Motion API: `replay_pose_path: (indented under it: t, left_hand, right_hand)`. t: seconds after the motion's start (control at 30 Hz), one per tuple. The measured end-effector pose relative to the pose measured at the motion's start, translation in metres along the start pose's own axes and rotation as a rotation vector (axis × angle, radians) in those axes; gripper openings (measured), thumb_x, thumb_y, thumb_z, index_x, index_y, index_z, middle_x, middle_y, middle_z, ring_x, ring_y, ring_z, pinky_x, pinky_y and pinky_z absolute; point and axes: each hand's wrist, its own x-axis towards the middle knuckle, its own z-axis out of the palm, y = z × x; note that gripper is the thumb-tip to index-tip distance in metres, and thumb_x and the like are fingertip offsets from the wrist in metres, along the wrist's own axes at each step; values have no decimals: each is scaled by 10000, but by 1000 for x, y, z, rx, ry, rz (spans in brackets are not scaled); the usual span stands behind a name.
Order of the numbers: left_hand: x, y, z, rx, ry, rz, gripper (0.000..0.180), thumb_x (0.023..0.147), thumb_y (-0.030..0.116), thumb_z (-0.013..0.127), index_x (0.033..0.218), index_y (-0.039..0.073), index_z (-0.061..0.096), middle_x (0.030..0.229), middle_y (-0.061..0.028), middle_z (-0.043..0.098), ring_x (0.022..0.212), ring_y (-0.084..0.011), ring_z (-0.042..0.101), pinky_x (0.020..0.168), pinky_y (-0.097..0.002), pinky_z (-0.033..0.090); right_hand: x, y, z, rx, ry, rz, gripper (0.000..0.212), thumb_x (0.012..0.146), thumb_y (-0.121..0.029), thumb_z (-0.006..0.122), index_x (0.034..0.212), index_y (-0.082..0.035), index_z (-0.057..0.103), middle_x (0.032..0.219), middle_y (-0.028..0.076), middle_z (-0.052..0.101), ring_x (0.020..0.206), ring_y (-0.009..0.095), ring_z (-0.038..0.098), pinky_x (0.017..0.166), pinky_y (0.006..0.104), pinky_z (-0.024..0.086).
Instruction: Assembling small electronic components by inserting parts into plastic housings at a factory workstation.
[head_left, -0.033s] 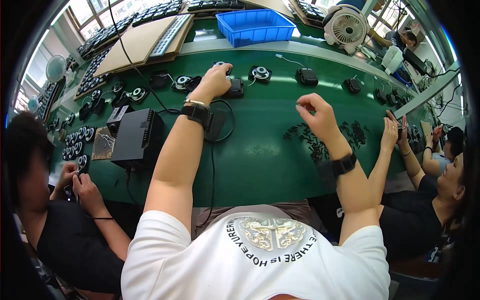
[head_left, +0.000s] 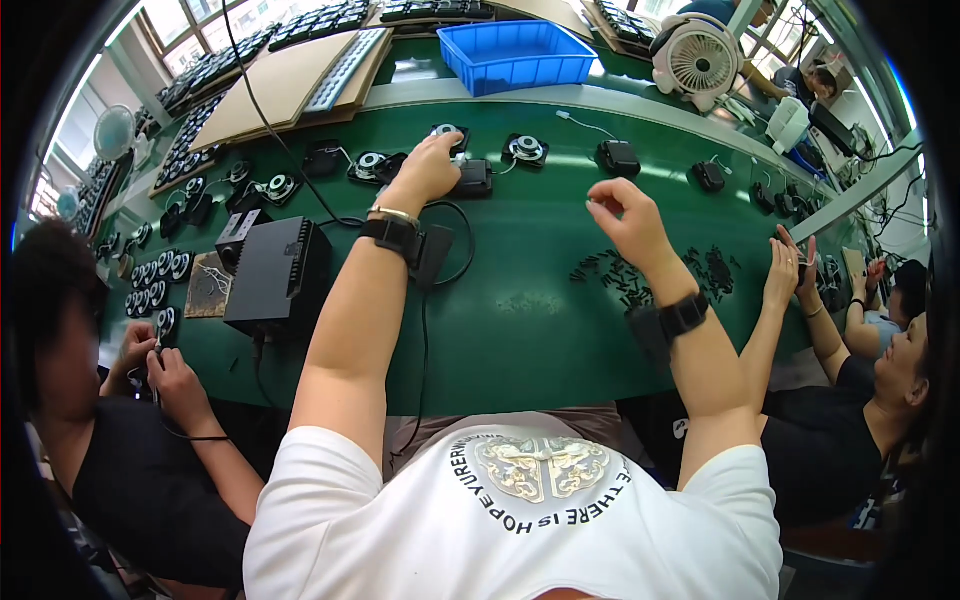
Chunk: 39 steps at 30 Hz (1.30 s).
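"Little has moved: the right hand (head_left: 632, 222) has slid slightly leftward and outward, while the left hand (head_left: 430, 168) stays at the speaker (head_left: 446, 130)."

"Where exactly is that speaker?"

"Right at the left fingertips, partly covered by them, its far part showing beyond. Close to the heel of those fingers, on their right, sits a black box (head_left: 476, 179). Further right of the fingers is a second speaker (head_left: 526, 150), and a thin wire (head_left: 506, 170) seems to run between it and the box."

"How would the first one handle?"

"Small, so probably light overall, though dense for its size if there's a magnet inside. I'd expect a stiff frame, smooth enough to slip a little, and a delicate middle. Best taken by opposite edges, thumb against two fingers, off the pale centre, with no tug on any wire."

"Is the left gripping it?"

"Can't tell. Its fingers bend down over the speaker, but the thumb's contact is hidden."

"And the arm?"

"Stretched well forward, elbow nearly straight, back of the hand up."

"What about the right?"

"Elbow bent, hand turned inward above the bench (head_left: 500, 365). Thumb and forefinger curl toward each other; whether anything tiny sits between them, I can't tell. Black pieces (head_left: 612, 280) lie nearer the body than those fingers."
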Motion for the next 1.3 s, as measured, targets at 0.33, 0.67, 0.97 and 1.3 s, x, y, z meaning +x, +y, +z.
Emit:
replay_pose_path:
  t: [0.33,0.67,0.97,1.3]
  left_hand:
    - [-63,-20,-16,264,215,-548,744,712,301,731,1382,73,498,1275,-187,570,1166,-369,529,1010,-458,442]
    - [-60,-25,-3,181,242,-432,724,676,267,782,1340,93,550,1244,-155,582,1197,-329,498,1060,-429,381]
    - [-58,-13,-26,-27,277,-77,339,722,175,799,1026,87,676,1181,-137,586,1071,-286,550,925,-395,445]
    - [-127,78,-66,-1238,-421,-383,488,841,126,752,1259,27,522,853,-42,698,734,-97,645,672,-212,495]
  right_hand:
    - [166,36,129,-238,-298,-138,496,800,-225,735,1252,-74,595,1199,137,640,1017,294,649,925,385,514]
    - [226,33,199,-595,-622,-31,801,643,-391,806,1315,-46,540,1258,210,583,1191,385,547,1019,405,461]
    - [190,-6,140,-340,-329,-78,795,650,-341,752,1299,56,519,1223,258,553,1160,376,542,1020,387,452]
    - [-19,-69,47,-281,-214,185,747,690,-314,746,1299,52,514,1186,217,563,1102,357,575,937,402,491]
